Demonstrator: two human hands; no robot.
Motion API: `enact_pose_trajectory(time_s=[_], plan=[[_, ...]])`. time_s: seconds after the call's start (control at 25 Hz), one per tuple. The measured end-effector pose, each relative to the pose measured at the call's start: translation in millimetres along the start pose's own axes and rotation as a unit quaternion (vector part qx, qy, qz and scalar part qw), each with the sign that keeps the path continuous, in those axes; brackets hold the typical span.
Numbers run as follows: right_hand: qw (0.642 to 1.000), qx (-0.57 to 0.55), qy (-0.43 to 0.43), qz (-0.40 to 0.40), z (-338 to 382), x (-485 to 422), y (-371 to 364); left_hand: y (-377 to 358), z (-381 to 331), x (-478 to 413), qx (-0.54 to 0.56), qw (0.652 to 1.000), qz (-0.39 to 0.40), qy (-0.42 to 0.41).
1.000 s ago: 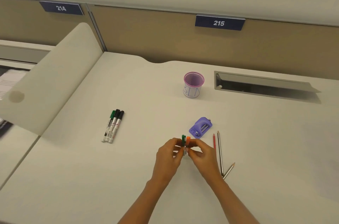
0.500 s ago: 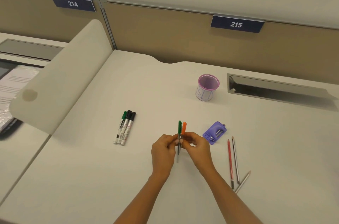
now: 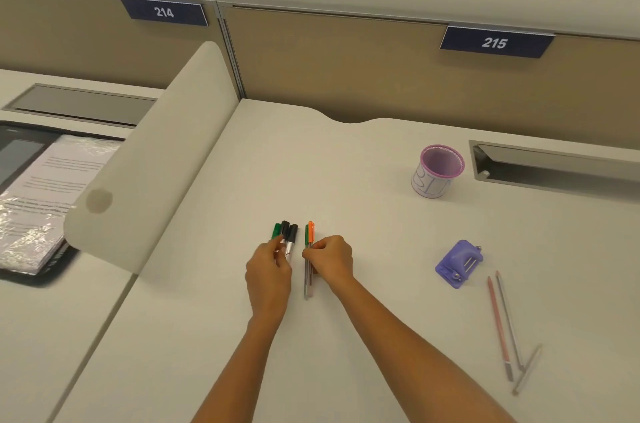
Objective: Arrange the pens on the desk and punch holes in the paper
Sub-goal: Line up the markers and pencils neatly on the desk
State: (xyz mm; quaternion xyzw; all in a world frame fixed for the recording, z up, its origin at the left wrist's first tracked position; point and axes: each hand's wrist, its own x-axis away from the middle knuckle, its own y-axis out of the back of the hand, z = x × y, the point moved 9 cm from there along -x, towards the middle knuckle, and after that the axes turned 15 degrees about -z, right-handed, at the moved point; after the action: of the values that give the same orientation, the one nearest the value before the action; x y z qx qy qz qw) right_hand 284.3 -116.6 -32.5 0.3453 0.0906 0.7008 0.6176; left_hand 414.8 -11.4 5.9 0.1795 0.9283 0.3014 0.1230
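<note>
- Head view: a second ago both hands held the two slim pens upright near the purple hole punch (image 3: 458,264). Now that pair, one green-capped and one orange-capped (image 3: 308,259), lies flat on the desk (image 3: 363,318), just beside the three markers (image 3: 286,238).
- My right hand (image 3: 330,259) is pinched narrow on the slim pens at their upper barrels, still touching them. My left hand (image 3: 268,272) has moved to the markers, fingertips closed lightly around their barrels below the caps.
- I read this as the grouping step nearly done: five pens sit side by side, caps pointing away from me.
- Three pencils (image 3: 507,327) lie loose at the right, well apart from the group, and the pink cup (image 3: 439,170) stands empty behind.
- Paper for punching is not on this desk; sheets (image 3: 45,187) show on the neighbouring one, so punching has not begun.
</note>
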Motion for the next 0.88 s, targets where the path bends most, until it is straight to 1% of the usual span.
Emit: enact_pose_trajectory(time_s=[0.04,0.28,0.52,0.72,0.88], plan=[[1.0,0.014,0.0,-0.005,4.0,-0.2,-5.2,3.1,5.9,-9.9,-0.008,1.0,-0.001,0.002],[0.997,0.073,0.006,-0.017,15.4,-0.6,-20.4,-3.9,25.6,-40.4,-0.105,0.992,0.065,-0.013],[0.996,0.079,-0.009,-0.03,6.7,-6.5,-19.5,-7.4,20.7,-43.7,-0.098,0.992,0.081,-0.022],[0.994,0.103,0.004,-0.038,8.6,-3.4,-22.1,-6.3,22.3,-44.2,-0.089,0.993,0.079,-0.016],[0.994,0.097,0.01,-0.04,9.1,-2.9,-24.4,-6.1,19.4,-40.8,-0.09,0.992,0.087,-0.025]])
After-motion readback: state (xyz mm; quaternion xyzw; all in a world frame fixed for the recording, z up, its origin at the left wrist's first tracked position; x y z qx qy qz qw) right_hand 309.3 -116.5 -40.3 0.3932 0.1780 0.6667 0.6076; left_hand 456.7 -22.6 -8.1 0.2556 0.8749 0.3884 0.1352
